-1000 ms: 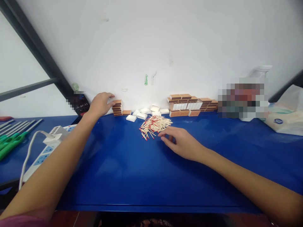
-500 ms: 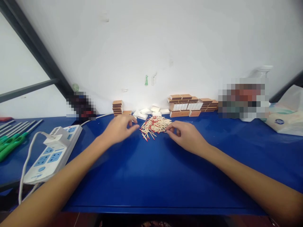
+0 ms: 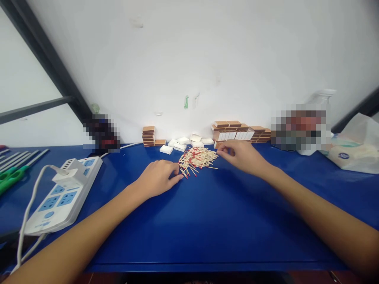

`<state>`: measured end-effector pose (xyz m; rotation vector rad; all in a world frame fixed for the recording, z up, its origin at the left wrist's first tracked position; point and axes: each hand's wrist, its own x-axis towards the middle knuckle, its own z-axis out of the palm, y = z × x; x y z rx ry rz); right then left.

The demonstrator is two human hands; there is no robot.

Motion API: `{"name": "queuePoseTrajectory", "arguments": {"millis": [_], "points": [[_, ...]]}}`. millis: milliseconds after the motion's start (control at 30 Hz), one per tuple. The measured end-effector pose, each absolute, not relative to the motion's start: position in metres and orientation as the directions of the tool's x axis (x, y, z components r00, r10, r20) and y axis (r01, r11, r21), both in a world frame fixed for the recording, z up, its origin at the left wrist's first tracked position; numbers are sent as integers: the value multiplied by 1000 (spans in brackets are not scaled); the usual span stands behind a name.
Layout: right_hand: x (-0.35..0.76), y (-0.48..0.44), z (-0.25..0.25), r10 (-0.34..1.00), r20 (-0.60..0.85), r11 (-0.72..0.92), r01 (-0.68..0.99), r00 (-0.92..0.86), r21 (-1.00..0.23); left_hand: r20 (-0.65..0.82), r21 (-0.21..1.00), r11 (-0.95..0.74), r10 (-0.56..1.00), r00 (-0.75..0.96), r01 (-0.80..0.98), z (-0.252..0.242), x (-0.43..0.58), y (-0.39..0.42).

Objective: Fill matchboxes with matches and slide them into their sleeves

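Observation:
A loose pile of red-tipped matches lies on the blue table. At its left edge is my left hand, thumb and curled index finger apart, with the fingertips close to the nearest matches; nothing shows between them. My right hand is at the pile's right edge, thumb and index finger pinched together. Whatever sits in that pinch is too small to make out. Behind the pile lie several white matchbox trays, and one white tray lies apart to their left.
Brown matchboxes stand in a small stack and a larger stack against the wall. A white power strip with a cable and green-handled scissors lie at left. A tissue pack lies at right.
My left hand has come down and right to the matches, revealing a white tray near where it was. My right hand has shifted slightly up and right, still pinched.

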<state>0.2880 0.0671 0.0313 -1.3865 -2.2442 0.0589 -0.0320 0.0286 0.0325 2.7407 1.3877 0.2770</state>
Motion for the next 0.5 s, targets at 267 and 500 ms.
{"name": "queuePoseTrajectory", "arguments": {"millis": [267,500], "points": [[243,136,57,870,210,459,888,-446,-14,117,118,-610,792,600,783,29,-31,22],[202,157,72,859,116,499,866,-499,28,133,89,-615,787,603,783,29,-34,23]]}}
